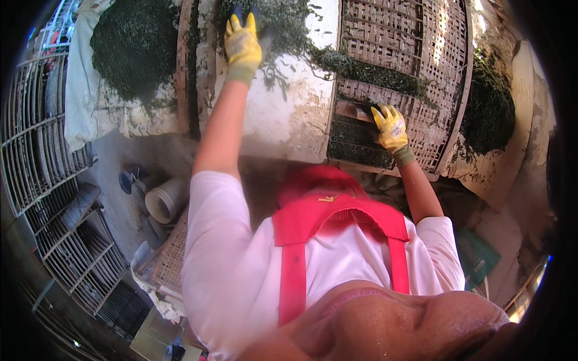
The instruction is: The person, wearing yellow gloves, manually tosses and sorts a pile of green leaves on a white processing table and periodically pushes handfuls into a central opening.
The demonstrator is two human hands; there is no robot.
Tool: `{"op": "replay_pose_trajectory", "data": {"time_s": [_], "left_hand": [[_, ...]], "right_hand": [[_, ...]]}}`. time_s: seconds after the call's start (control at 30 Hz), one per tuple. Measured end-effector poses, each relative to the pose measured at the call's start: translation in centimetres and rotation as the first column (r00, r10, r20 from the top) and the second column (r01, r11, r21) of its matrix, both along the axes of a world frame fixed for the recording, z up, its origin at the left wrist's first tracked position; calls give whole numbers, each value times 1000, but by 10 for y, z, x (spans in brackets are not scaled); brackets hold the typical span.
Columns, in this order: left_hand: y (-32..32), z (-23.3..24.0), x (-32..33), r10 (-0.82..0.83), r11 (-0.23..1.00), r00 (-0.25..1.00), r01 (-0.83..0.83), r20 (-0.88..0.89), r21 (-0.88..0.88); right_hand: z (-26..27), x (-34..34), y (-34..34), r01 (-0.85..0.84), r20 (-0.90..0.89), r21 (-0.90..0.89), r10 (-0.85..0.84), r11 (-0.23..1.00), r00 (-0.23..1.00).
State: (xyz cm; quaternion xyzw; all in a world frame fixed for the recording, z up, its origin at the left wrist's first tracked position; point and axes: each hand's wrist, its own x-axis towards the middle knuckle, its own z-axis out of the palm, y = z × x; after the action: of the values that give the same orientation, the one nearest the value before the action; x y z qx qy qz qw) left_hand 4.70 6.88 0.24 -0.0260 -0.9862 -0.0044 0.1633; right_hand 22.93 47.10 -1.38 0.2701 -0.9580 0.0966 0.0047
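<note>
My left hand point(243, 43), in a yellow work glove, reaches over a heap of dark green, leaf-like shreds point(286, 25) on a whitish worktop point(280, 122). Its fingers are extended and apart; the palm side is hidden. Dark tips show beyond the fingers, blurred. My right hand point(391, 127), gloved alike, rests with bent fingers at a wooden bar point(353, 111) on the near part of a woven bamboo tray point(384, 34). Whether it grips the bar cannot be told. A strip of the shreds point(375, 70) crosses the tray, and more lie in the dark section below the bar.
Another dark green heap point(135, 49) lies on the left, beside a pale cloth point(83, 76). A further heap point(487, 106) sits right of the tray. Slatted racks point(45, 131) stand far left. Pale buckets point(165, 201) and a woven tray point(174, 257) are low on the left.
</note>
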Motion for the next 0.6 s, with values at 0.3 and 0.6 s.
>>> {"op": "replay_pose_trajectory", "data": {"time_s": [0.3,0.6], "left_hand": [[-48,54,-51,-256,798,945,326,-205,508],[-39,20,-43,-326,946,945,325,43,11]], "right_hand": [[9,3,-3,52,84,29,-55,998,995],[25,-2,-9,81,125,73,-90,994,988]]}}
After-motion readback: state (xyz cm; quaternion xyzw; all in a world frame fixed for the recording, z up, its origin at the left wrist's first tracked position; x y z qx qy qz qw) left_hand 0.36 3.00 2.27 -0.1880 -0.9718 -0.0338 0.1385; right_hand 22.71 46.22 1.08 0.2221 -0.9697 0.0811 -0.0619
